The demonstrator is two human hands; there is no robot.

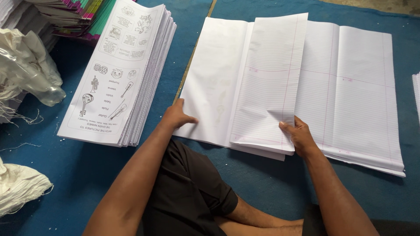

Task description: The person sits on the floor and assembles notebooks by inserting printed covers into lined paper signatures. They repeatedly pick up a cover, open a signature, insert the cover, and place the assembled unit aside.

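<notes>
We fold a ruled sheet over a stack of paper on the blue floor mat.

Our right hand (300, 136) pinches the lower edge of the ruled sheet (271, 83), its grip closed on the paper between thumb and fingers, and the sheet is lifted and folded leftward. Our left hand (177, 116) lies flat with fingers spread on the blank white sheet (214, 78) at the stack's left edge, holding nothing. The ruled paper stack (358, 96) is white with fine blue lines and pink margins; its long axis runs across the view, while the folded sheet's runs away from us. A separate printed-sheet stack (118, 70) lies to the left, tilted. The right hand's fingertips are hidden under the sheet, and another white pile is cut off at the right border.
</notes>
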